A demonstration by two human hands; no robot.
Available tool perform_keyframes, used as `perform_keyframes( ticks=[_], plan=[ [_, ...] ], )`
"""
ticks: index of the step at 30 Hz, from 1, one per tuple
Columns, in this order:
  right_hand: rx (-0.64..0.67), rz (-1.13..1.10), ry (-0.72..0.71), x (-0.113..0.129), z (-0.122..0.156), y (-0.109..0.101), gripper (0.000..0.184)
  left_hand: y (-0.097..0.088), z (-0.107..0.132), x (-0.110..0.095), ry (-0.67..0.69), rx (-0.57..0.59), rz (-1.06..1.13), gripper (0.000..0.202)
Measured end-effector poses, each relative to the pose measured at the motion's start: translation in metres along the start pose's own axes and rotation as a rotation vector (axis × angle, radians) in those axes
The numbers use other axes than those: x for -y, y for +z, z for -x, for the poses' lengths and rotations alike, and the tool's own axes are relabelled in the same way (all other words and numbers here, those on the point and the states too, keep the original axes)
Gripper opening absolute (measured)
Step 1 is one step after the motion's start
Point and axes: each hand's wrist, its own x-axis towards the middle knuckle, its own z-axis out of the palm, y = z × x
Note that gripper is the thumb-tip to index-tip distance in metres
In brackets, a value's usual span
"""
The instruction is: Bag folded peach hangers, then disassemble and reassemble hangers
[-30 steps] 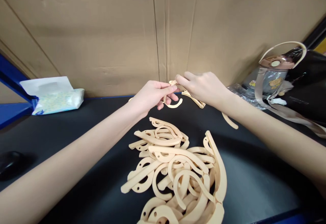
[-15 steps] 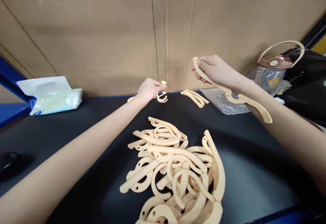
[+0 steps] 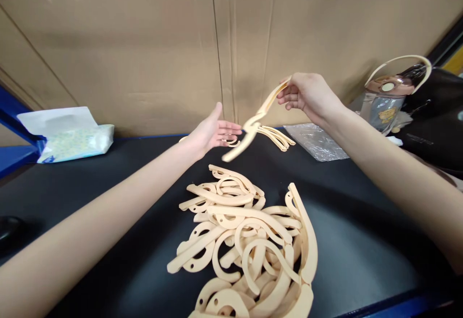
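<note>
My right hand (image 3: 311,96) is raised over the back of the table, its fingertips pinching one end of a beige plastic folding hanger body (image 3: 272,98). That piece slants down to the left, and its lower end comes close to my left hand (image 3: 211,134). My left hand is open, thumb up and fingers stretched toward the piece, with nothing in it. Behind those fingers a beige hanger hook (image 3: 234,143) shows only in part. A large heap of folded beige hangers with hooks (image 3: 249,231) lies in front of me, below both hands.
Several slim beige arms (image 3: 277,137) lie at the back beside a clear plastic bag (image 3: 316,142). A wipes packet (image 3: 75,139) lies at the left, a black mouse (image 3: 12,228) nearer. A handled bottle (image 3: 387,101) stands right. Cardboard (image 3: 152,52) walls the back of the black table (image 3: 361,241).
My left hand has let go of the small hook piece and spread its fingers. The hanger body in my right hand has swung round, its free end now pointing left toward my left hand.
</note>
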Motion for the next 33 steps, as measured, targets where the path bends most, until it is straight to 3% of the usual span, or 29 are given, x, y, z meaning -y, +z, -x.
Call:
perform_keyframes(
  ticks=[2,3,5,7,9,12,15,17,22,28,30,33],
  plan=[
    [0.000,0.018,0.000,-0.006,0.001,0.004,0.015,-0.008,0.011,-0.004,-0.091,0.188,0.295,0.080],
    [-0.009,0.028,0.000,-0.009,0.001,0.006,0.016,-0.012,0.015,-0.005,-0.129,0.233,0.409,0.075],
    [-0.028,0.086,-0.026,-0.015,0.002,0.010,0.016,-0.017,0.022,-0.006,-0.153,0.219,0.498,0.051],
    [-0.028,0.291,-0.136,-0.020,0.004,0.013,0.013,-0.019,0.025,-0.005,-0.132,0.158,0.478,0.028],
    [-0.002,0.629,-0.334,-0.024,0.008,0.015,0.009,-0.017,0.026,-0.003,-0.103,0.129,0.445,0.023],
    [0.189,1.060,-0.632,-0.025,0.019,0.022,0.018,-0.009,0.027,-0.003,-0.084,0.140,0.384,0.019],
    [0.399,1.287,-0.776,-0.022,0.034,0.031,0.024,-0.003,0.031,-0.006,-0.077,0.173,0.324,0.015],
    [0.443,1.406,-0.805,-0.022,0.042,0.038,0.027,0.000,0.033,-0.009,-0.071,0.177,0.285,0.015],
    [0.412,1.538,-0.709,-0.029,0.055,0.055,0.026,0.011,0.040,-0.016,-0.032,0.097,0.171,0.026],
    [0.400,1.274,-0.373,-0.036,0.038,0.051,0.021,0.025,0.056,-0.024,0.033,-0.006,-0.002,0.019],
    [0.370,1.265,-0.281,-0.038,0.030,0.043,0.027,0.018,0.056,-0.029,0.048,-0.029,-0.052,0.018],
    [0.281,1.322,-0.267,-0.044,0.024,0.038,0.035,-0.010,0.043,-0.028,0.070,-0.116,-0.137,0.026]
  ],
)
